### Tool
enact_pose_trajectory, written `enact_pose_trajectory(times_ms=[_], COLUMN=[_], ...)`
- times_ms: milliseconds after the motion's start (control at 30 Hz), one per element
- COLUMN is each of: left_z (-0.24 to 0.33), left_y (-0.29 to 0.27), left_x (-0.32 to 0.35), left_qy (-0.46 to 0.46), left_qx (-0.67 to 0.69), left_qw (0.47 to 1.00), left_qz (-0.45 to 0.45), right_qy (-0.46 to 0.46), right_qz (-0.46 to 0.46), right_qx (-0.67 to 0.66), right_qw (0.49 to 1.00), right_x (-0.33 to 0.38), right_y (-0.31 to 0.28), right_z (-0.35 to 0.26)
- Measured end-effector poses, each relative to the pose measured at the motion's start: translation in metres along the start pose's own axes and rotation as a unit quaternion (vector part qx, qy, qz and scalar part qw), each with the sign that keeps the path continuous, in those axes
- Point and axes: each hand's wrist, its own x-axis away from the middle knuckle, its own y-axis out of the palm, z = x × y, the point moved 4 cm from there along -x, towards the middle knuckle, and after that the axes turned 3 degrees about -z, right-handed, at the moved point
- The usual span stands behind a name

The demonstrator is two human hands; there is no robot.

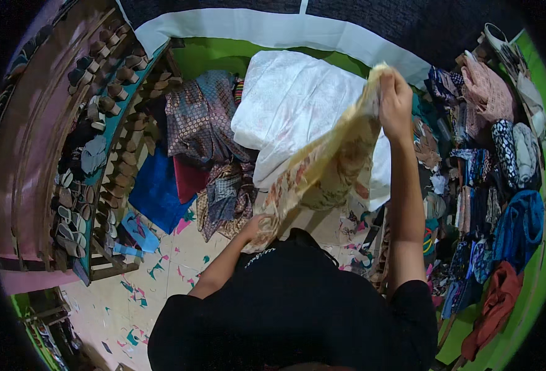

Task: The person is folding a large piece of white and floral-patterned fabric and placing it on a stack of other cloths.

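Note:
A yellow floral cloth (pixel 325 164), thin and partly see-through, is stretched on a slant between my two hands. My right hand (pixel 395 102) is raised at the upper right, its fingers closed round one end of the cloth. Low and close to my body, my left hand (pixel 257 227) grips the other end. Behind the cloth lies a large white patterned fabric (pixel 304 93) over a bulky heap, partly hidden by the cloth and my right arm.
Patterned brown and blue fabrics (pixel 202 117) lie left of the white one, beside a blue cloth (pixel 160 191). A shoe rack (pixel 109 117) runs along the left. Folded clothes (pixel 471 185) fill the right side. Coloured scraps (pixel 138 294) litter the tiled floor.

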Motion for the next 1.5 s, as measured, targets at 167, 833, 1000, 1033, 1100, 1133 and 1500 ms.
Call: enact_pose_trajectory(times_ms=[167,833,1000,1033,1100,1133,1500], left_z=[-0.162,0.056,-0.109,-0.111,-0.111,-0.109,0.057], left_y=[-0.033,-0.193,-0.213,-0.217,-0.224,-0.227,-0.264], left_x=[0.007,-0.069,-0.087,-0.108,-0.135,-0.146,-0.266], left_qy=[-0.197,-0.12,0.088,0.068,0.026,0.004,-0.141], left_qx=[0.451,-0.243,0.173,0.199,0.244,0.265,0.103], left_qw=[0.805,0.827,0.799,0.802,0.801,0.799,0.827], left_qz=[0.333,0.493,0.569,0.56,0.546,0.54,0.535], right_qy=[-0.152,-0.103,0.015,0.038,0.059,0.079,0.074], right_qz=[0.0,-0.424,-0.57,-0.538,-0.5,-0.488,-0.346], right_qx=[0.081,0.373,0.35,0.354,0.358,0.352,0.283], right_qw=[0.985,0.819,0.743,0.764,0.787,0.795,0.891], right_x=[-0.081,-0.002,0.066,0.076,0.089,0.092,0.084], right_y=[0.031,-0.067,-0.042,-0.044,-0.036,-0.03,0.02], right_z=[-0.02,0.254,0.281,0.287,0.299,0.306,0.326])
